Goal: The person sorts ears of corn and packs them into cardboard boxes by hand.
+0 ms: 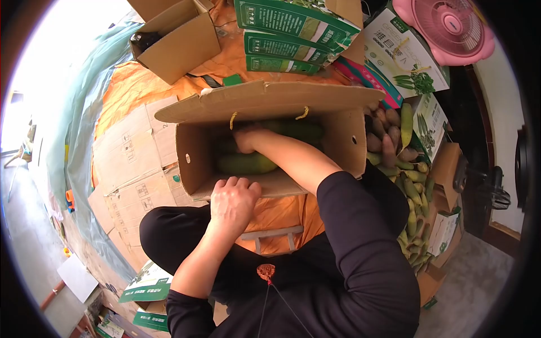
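Observation:
An open cardboard box stands in front of my knees, with yellow rope loops on its raised far flap. Long green vegetables lie inside it. My left hand rests on the box's near edge, its fingers curled over the rim. Reaching into the box from the right, my right hand is down among the vegetables near the left end. Its fingers are hidden in shadow, so whether it grips one cannot be seen.
Green vegetables and brownish roots are heaped on the right. Printed green cartons stand behind the box, a pink fan at the back right. Flattened cardboard lies left, and a brown carton holds something dark.

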Demonstrator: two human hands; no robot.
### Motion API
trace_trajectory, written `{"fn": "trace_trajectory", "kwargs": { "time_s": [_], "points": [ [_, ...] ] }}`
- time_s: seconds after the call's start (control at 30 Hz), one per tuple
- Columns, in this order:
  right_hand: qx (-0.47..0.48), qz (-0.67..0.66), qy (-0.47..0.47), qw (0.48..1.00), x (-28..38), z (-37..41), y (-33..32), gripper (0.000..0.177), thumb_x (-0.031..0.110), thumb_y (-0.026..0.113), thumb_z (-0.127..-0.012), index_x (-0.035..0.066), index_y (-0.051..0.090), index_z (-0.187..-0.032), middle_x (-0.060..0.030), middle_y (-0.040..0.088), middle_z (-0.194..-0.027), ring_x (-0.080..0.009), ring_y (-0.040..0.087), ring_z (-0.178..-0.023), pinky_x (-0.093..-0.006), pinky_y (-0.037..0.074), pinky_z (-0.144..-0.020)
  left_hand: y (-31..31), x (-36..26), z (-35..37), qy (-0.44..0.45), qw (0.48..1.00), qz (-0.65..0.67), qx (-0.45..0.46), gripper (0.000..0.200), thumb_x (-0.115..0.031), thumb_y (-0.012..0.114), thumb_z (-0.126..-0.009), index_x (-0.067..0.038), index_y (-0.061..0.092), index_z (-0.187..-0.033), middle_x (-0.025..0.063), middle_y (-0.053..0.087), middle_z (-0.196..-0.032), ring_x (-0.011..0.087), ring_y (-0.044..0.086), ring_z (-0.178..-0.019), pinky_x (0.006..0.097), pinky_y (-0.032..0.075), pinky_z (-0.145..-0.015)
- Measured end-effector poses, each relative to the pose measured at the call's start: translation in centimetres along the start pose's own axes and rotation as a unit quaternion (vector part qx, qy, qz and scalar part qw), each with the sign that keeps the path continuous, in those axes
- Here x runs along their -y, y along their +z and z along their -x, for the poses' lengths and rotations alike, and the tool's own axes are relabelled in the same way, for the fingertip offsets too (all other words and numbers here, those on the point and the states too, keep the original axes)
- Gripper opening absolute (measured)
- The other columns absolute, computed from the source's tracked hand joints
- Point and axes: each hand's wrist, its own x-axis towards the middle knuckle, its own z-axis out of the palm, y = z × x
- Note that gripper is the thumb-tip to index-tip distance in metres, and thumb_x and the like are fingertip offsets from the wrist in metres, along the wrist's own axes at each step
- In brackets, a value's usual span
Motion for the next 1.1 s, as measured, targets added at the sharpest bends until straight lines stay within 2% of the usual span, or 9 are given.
{"fn": "trace_trajectory", "kwargs": {
  "time_s": [0.23,0.37,0.4,0.47,0.57,0.7,0.9,1.0,1.1],
  "points": [
    [-0.222,-0.006,-0.029,0.975,0.6,-0.6,2.2,0.038,0.021,0.058,-0.081,0.006,0.058,-0.116,-0.0171,0.057,-0.12,-0.0305,0.05,-0.117,-0.0463,0.035,-0.1,-0.1,0.3,-0.2,0.015,1.0,0.011,0.001,0.008,-0.011,0.061,-0.064,-0.012,0.054,-0.068,0.0033,0.056,-0.07,0.0214,0.058,-0.073,0.0341,0.045,-0.065],
    [-0.223,0.082,-0.05,0.97,1.3,-1.1,2.6,0.03,0.017,0.049,-0.086,0.007,0.065,-0.109,-0.0168,0.06,-0.118,-0.0306,0.049,-0.118,-0.0576,0.028,-0.099,-0.5,-0.4,-0.6,-0.014,0.999,-0.012,0.034,0.005,-0.007,0.056,-0.067,-0.01,0.057,-0.071,0.0061,0.058,-0.073,0.0261,0.059,-0.078,0.0371,0.045,-0.069],
    [-0.273,-0.068,-0.002,0.96,1.8,-6.9,5.4,0.028,0.019,0.058,-0.082,0.007,0.068,-0.105,-0.0163,0.06,-0.118,-0.032,0.049,-0.118,-0.0594,0.031,-0.097,-0.4,-0.5,-0.6,-0.016,0.999,-0.013,0.035,0.005,-0.007,0.056,-0.068,-0.01,0.057,-0.071,0.0069,0.058,-0.073,0.027,0.059,-0.079,0.0381,0.045,-0.069],
    [-0.099,-0.021,-0.044,0.994,3.1,3.1,-2.2,0.031,0.028,0.065,-0.079,0.011,0.07,-0.104,-0.0091,0.064,-0.113,-0.0282,0.058,-0.108,-0.0491,0.046,-0.087,-0.2,-0.5,-0.7,-0.025,0.998,-0.028,0.041,0.004,-0.006,0.057,-0.07,-0.009,0.057,-0.073,0.0082,0.058,-0.073,0.0284,0.059,-0.079,0.0401,0.046,-0.069],
    [-0.104,-0.025,-0.286,0.952,3.4,5.4,-4.8,0.034,0.036,0.063,-0.079,0.005,0.072,-0.09,-0.0164,0.067,-0.093,-0.0319,0.062,-0.09,-0.0421,0.049,-0.083,0.0,-0.5,-0.7,-0.023,0.998,-0.041,0.049,0.004,-0.007,0.06,-0.074,-0.007,0.06,-0.078,0.0104,0.059,-0.076,0.0305,0.059,-0.079,0.0423,0.046,-0.069],
    [-0.208,-0.086,-0.287,0.931,1.5,17.3,-8.5,0.049,0.043,0.057,-0.082,0.005,0.064,-0.112,-0.0172,0.063,-0.108,-0.0332,0.058,-0.103,-0.0439,0.044,-0.092,0.3,-0.6,-0.6,-0.043,0.998,-0.023,0.036,0.011,-0.007,0.063,-0.073,-0.007,0.063,-0.083,0.0108,0.062,-0.08,0.0307,0.059,-0.081,0.0423,0.046,-0.072],
    [-0.482,-0.344,-0.127,0.795,-10.1,36.2,-4.0,0.04,0.025,0.064,-0.083,0.002,0.058,-0.115,-0.0146,0.067,-0.101,-0.0246,0.065,-0.091,-0.0325,0.05,-0.08,1.2,0.0,-0.4,-0.028,0.999,-0.024,0.025,0.007,-0.009,0.063,-0.076,-0.006,0.062,-0.082,0.0117,0.062,-0.08,0.0324,0.06,-0.078,0.0437,0.046,-0.068],
    [-0.533,-0.445,0.058,0.717,-15.7,40.5,4.8,0.033,0.02,0.063,-0.087,0.007,0.058,-0.117,-0.0062,0.067,-0.098,-0.0126,0.063,-0.088,-0.0274,0.049,-0.079,1.4,0.3,-0.4,-0.035,0.998,-0.027,0.035,0.007,-0.009,0.063,-0.076,-0.005,0.061,-0.082,0.0124,0.062,-0.08,0.033,0.059,-0.079,0.0438,0.046,-0.069],
    [-0.553,-0.435,0.237,0.67,-20.7,41.6,18.4,0.032,0.018,0.061,-0.087,0.005,0.059,-0.116,-0.0082,0.065,-0.1,-0.0162,0.062,-0.093,-0.0295,0.048,-0.082,1.6,0.6,-0.5,-0.052,0.997,-0.034,0.047,0.008,-0.01,0.063,-0.077,-0.005,0.061,-0.083,0.0132,0.062,-0.08,0.0337,0.059,-0.08,0.0443,0.046,-0.07]
  ]
}}
